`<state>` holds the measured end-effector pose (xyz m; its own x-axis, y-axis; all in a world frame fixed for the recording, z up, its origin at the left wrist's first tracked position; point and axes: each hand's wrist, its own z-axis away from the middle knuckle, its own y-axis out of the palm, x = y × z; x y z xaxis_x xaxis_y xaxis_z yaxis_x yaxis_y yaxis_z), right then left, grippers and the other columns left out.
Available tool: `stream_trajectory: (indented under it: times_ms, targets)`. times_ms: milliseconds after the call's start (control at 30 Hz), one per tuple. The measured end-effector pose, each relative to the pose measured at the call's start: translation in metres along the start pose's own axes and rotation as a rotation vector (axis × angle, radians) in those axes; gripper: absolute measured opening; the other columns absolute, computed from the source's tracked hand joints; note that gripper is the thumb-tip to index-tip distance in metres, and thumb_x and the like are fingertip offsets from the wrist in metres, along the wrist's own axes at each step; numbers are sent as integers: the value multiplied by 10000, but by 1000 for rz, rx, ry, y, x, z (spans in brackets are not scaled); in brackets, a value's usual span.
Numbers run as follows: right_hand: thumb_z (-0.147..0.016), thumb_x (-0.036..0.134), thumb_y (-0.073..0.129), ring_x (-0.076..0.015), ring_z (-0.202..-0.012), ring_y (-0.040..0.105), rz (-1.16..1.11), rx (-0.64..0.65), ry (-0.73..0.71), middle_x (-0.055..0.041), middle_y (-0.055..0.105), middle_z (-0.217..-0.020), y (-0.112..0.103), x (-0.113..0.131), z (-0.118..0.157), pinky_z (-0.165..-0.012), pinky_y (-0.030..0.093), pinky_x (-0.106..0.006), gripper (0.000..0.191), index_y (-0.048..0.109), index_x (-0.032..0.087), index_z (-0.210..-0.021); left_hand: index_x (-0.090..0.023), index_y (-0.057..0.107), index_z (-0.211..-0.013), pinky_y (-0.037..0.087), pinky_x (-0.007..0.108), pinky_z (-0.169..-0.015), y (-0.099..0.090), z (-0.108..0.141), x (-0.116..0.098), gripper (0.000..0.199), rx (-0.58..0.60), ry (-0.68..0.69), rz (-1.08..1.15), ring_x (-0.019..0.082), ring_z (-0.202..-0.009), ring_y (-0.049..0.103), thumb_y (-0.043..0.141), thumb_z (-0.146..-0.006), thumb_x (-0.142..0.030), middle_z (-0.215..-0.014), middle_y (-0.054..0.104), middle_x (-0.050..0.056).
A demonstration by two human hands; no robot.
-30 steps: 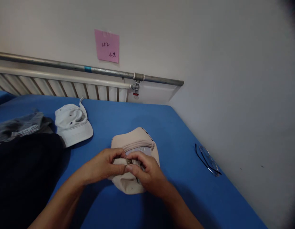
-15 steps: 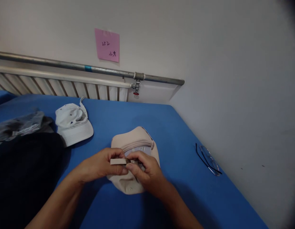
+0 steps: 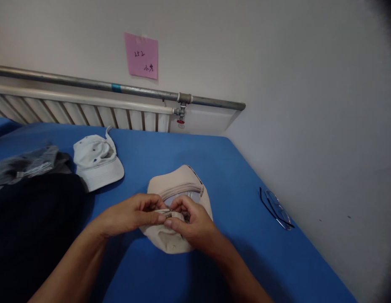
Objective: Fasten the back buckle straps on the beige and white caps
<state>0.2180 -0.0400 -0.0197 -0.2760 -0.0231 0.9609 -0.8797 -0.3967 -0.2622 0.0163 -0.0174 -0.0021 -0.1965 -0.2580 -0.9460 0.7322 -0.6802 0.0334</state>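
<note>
A beige cap [image 3: 165, 246] lies on the blue surface in front of me, its brim pointing away and its inner band showing. Over its near part, my left hand [image 3: 134, 215] pinches the cap's strap between thumb and fingers. Close against it, my right hand [image 3: 195, 221] is closed at a small metal buckle [image 3: 168, 215] on the same strap, thumb pressed near it. My fingers partly hide the strap, so how it runs through the buckle cannot be made out.
A white cap [image 3: 102, 174] sits at the left, beside a grey cap [image 3: 34, 164] and a large dark cloth item [image 3: 34, 235]. Folded eyeglasses [image 3: 277, 210] lie near the right edge of the blue surface [image 3: 144, 147]. Behind run a radiator [image 3: 88, 113] and a metal pipe [image 3: 144, 91].
The strap's pale end that stuck out leftward over my left fingers no longer shows. My left thumb now lies straighter toward the buckle; the right hand has barely moved.
</note>
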Motion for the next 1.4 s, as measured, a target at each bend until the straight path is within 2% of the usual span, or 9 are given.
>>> stream_trajectory:
  times_ms: [100, 200, 333, 700, 1000, 1167, 1267, 1333, 1400]
  targets:
    - [-837, 296, 605, -100, -625, 412, 95, 118, -1, 49, 469, -667, -5, 3, 1, -553, 309, -228, 127, 559, 188, -788, -154, 608, -906, 329, 234, -581, -1, 1, 0, 299, 6, -1, -68, 108, -650, 458, 669, -820, -433, -741, 556, -32]
    - [-921, 300, 489, -101, -637, 397, 151, 173, -37, 45, 424, -655, -8, 5, 2, -563, 290, -238, 230, 501, 188, -721, -159, 594, -877, 326, 225, -569, 0, 2, -2, 290, 20, 2, -129, 103, -646, 440, 691, -802, -422, -730, 530, -43]
    - [-942, 325, 458, -101, -637, 384, 149, 165, -72, 44, 410, -662, -9, 4, 3, -565, 289, -241, 273, 441, 195, -703, -152, 602, -852, 319, 218, -549, 2, 3, -5, 294, 13, 36, -229, 99, -628, 413, 657, -830, -440, -700, 493, -49]
    - [-888, 315, 493, -95, -567, 398, 13, 101, -71, 46, 441, -582, -7, 8, 5, -524, 309, -228, 265, 479, 189, -655, -153, 624, -833, 296, 208, -510, 4, 5, -4, 333, -20, 122, -311, 89, -586, 407, 632, -853, -486, -649, 479, -52]
    - [-862, 317, 501, -97, -542, 424, -89, 54, -68, 37, 480, -565, -3, 4, 5, -534, 331, -233, 246, 519, 185, -656, -155, 590, -789, 264, 213, -487, 5, 5, -2, 311, -21, 144, -228, 80, -548, 360, 623, -867, -454, -603, 424, -66]
    - [-833, 300, 480, -87, -487, 364, -271, 44, -22, 44, 441, -522, -2, 1, 0, -500, 305, -235, 259, 483, 191, -597, -156, 602, -883, 334, 220, -569, 4, 4, -2, 305, 59, 130, -97, 97, -640, 417, 620, -867, -459, -723, 500, -36]
    - [-829, 294, 492, -89, -481, 374, -327, 28, -9, 51, 455, -539, -4, 0, 1, -483, 306, -226, 179, 538, 192, -690, -151, 609, -906, 346, 232, -596, 3, 4, -3, 300, 65, 109, -58, 108, -667, 437, 650, -839, -441, -748, 524, -24]
    - [-784, 247, 575, -107, -583, 485, -277, 7, -90, 33, 560, -674, -5, 0, 2, -557, 390, -232, 107, 611, 200, -872, -151, 601, -879, 319, 229, -567, 3, 3, -3, 286, 28, 91, -45, 100, -630, 412, 646, -836, -430, -708, 501, -35]
    - [-724, 183, 667, -139, -762, 574, -122, -18, -259, 3, 634, -868, -6, 1, 3, -708, 456, -273, 312, 647, 227, -1032, -154, 594, -859, 288, 230, -541, 3, 2, -3, 276, 3, 83, -47, 94, -598, 380, 637, -839, -426, -672, 468, -48]
